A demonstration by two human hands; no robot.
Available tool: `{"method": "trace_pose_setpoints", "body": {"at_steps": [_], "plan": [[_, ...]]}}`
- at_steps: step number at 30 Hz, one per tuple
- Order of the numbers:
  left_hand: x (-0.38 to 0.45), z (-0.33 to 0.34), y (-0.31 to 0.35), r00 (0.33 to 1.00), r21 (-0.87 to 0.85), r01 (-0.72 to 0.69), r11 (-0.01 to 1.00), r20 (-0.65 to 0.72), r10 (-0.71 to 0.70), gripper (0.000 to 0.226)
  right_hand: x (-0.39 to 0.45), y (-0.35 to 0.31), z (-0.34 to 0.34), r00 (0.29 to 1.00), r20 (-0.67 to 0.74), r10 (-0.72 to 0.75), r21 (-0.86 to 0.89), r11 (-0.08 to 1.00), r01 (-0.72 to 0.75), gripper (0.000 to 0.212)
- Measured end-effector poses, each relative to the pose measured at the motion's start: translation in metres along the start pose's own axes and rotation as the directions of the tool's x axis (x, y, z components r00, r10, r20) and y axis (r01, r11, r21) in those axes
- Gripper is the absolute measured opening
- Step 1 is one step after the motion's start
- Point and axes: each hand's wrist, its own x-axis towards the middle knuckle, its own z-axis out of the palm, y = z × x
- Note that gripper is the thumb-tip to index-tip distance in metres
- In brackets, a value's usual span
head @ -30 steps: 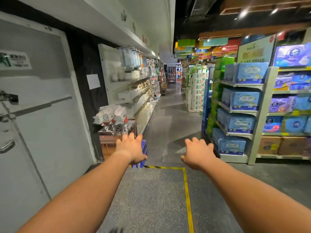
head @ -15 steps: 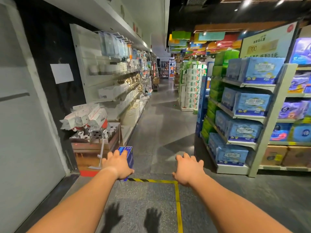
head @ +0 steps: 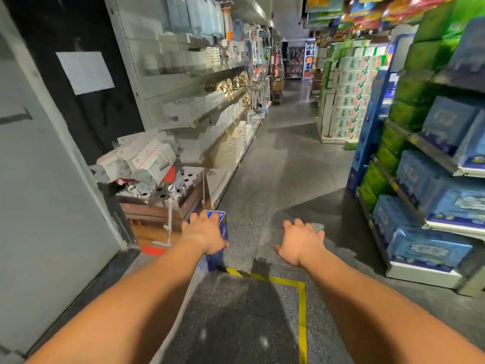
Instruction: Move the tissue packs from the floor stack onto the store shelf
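— Two blue packs stand on the floor beside the yellow tape; why there?
— Probably staged for the shelf at right.
— And the hands?
— Both stretch forward, likely reaching. Left hand hovers before the packs; contact I cannot tell. Right hand is spread, holding nothing. Ahead, a dim aisle.
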Motion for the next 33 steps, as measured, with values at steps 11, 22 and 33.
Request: {"method": "trace_pose_setpoints", "body": {"at_steps": [11, 22, 33], "plan": [[0.228, -0.007, 0.039, 0.968, -0.12, 0.248, 0.961, 0.078, -0.24, 0.076, 0.281, 0.024, -0.048, 0.971, 0.073, -0.227, -0.006, 0.974, 0.228, 0.05], [0.453, 0.044, 0.019, 0.895, -0.167, 0.422, 0.891, 0.232, -0.38, 0.092, 0.528, 0.005, -0.034, 0.902, 0.183, -0.391, -0.109, 0.904, 0.414, 0.056], [0.622, 0.033, -0.008, 0.765, -0.185, 0.636, 0.749, 0.274, -0.582, 0.089, 0.743, -0.029, -0.032, 0.822, 0.34, -0.457, -0.125, 0.844, 0.521, 0.069]]}}
